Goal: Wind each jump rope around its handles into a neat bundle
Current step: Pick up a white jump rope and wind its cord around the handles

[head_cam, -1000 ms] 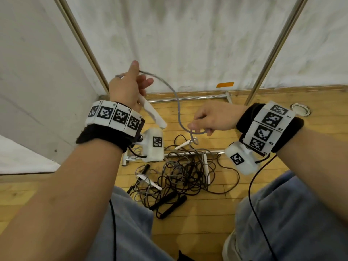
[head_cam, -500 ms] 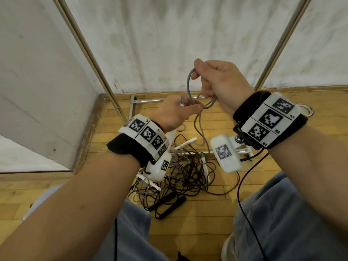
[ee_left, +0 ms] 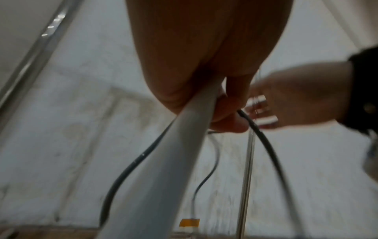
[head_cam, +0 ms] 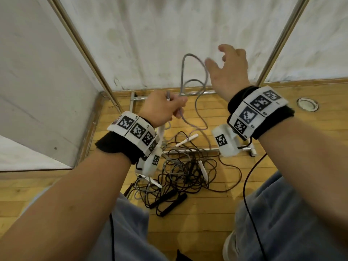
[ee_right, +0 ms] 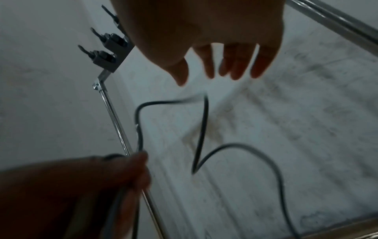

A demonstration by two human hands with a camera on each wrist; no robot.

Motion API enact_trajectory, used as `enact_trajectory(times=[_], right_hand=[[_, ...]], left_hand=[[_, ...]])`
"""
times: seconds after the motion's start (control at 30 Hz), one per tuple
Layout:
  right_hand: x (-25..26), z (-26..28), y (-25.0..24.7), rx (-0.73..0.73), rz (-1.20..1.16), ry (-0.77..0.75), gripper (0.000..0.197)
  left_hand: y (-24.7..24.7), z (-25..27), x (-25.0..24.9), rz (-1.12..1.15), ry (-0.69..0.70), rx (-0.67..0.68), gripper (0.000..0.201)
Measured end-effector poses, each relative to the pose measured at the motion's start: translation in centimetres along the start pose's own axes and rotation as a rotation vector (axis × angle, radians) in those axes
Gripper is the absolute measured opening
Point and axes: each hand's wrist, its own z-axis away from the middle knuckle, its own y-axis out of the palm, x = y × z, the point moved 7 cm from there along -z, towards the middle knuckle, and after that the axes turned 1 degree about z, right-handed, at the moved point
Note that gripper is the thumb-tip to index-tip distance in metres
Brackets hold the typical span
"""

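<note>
My left hand (head_cam: 162, 108) grips a white handle (ee_left: 163, 161) and the grey rope (head_cam: 192, 87); my right hand (head_cam: 228, 72) hovers spread, empty. Winding seems barely begun; the tangled ropes (head_cam: 188, 170) lie near on the floor, unbundled.

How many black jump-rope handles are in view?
2. Both black plastic jump-rope handles lie side by side on the wooden floor at the near edge of the rope tangle: one to the left, the other to the right. The tangle may hide more.
</note>
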Motion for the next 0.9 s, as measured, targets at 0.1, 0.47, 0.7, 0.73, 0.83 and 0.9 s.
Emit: enact_trajectory(times=[0.1,0.47,0.7,0.73,0.83,0.9], right_hand=[[-0.3,1.4,2.0,0.236,-0.041,0.029,0.038],[0.2,7.3,6.7,0.697,-0.091,-0.004,0.017],[1.9,3.4,2.7,0.369,-0.885,0.247,0.022],[2.3,3.2,2.6,0.376,-0.947,0.257,0.022],[3.0,2.2,1.9,0.330,-1.056,0.246,0.021],[2.7,1.9,1.3,0.256,-1.087,0.248,0.019]], left_hand=[[-2.2,-0.1,-0.4,0.210,0.014,-0.159,0.027],[-3.6,-0.1,-0.3,0.181,-0.051,-0.218,0.052],[1.2,0.8,-0.1,-0.152,-0.015,0.214,0.007],[1.6,0.8,-0.1,-0.151,-0.009,0.198,0.009],[2.1,0.7,-0.3,-0.101,-0.009,0.138,0.011],[2.1,0.6,-0.5,-0.109,-0.004,0.099,0.016]])
